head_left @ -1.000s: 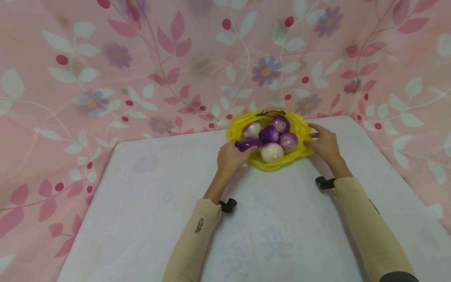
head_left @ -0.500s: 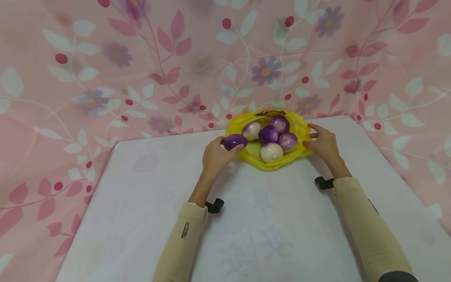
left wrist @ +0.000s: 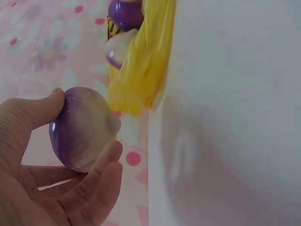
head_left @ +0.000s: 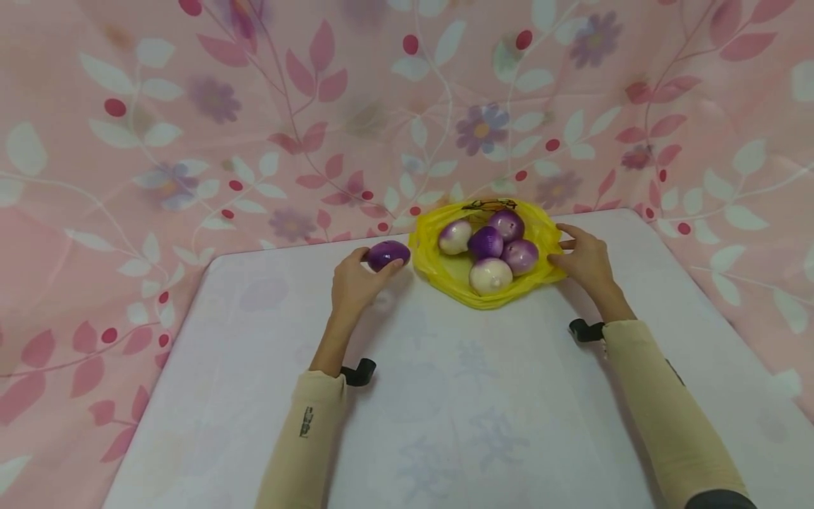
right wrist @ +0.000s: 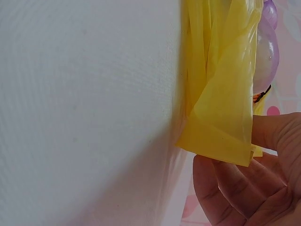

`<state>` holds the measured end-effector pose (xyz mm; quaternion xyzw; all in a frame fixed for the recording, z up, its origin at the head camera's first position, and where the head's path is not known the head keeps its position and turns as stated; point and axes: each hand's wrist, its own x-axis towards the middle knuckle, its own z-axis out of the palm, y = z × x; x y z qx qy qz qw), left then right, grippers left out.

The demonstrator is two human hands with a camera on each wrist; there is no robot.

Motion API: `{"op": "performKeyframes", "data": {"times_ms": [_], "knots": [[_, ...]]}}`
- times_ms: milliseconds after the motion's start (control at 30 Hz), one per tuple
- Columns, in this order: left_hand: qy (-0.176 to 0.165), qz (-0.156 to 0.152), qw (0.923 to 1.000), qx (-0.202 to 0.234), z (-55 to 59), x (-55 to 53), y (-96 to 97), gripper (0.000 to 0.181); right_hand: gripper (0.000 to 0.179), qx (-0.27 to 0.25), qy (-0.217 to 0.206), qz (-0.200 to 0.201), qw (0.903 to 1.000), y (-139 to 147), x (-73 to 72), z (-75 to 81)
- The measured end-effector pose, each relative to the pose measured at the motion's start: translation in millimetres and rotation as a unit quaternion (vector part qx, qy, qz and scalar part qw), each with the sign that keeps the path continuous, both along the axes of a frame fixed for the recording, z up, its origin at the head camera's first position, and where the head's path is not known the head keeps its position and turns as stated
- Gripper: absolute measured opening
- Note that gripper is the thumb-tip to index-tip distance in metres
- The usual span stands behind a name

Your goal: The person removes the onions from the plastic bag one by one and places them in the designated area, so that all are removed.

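Observation:
My left hand (head_left: 355,283) holds a glossy purple-and-white onion (head_left: 388,256) between thumb and fingers, just left of the yellow plastic bag (head_left: 439,272). In the left wrist view the onion (left wrist: 84,129) shows a purple top and a pale, pointed end, and its shadow falls on the table. My right hand (head_left: 586,261) pinches the bag's right edge; the right wrist view shows the yellow film (right wrist: 221,122) between thumb and fingers. Several more onions lie in the spread bag, among them a white one (head_left: 490,276) at the front and a dark purple one (head_left: 486,242) in the middle.
The bag lies near the far edge of a table with a pale cloth (head_left: 254,396). Behind it hangs a pink floral curtain (head_left: 356,106). A small black wrist mount (head_left: 359,372) sticks out beside the left sleeve, another (head_left: 586,330) beside the right.
My left hand has lifted the purple onion off the bag's left side and carried it leftward, past the bag's rim. The right hand stays at the bag's edge.

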<state>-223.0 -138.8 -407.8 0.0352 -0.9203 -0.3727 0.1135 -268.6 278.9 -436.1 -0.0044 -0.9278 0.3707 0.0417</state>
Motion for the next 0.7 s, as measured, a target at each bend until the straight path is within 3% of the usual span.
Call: {"op": "performKeyframes", "data": {"times_ms": [700], "knots": [[-0.030,0.051,0.9982,-0.002,-2.0,9.3,-73.8,0.081,0.070,-0.010,-0.008,-0.005,0.9999,0.3,2.0,0.3]]}}
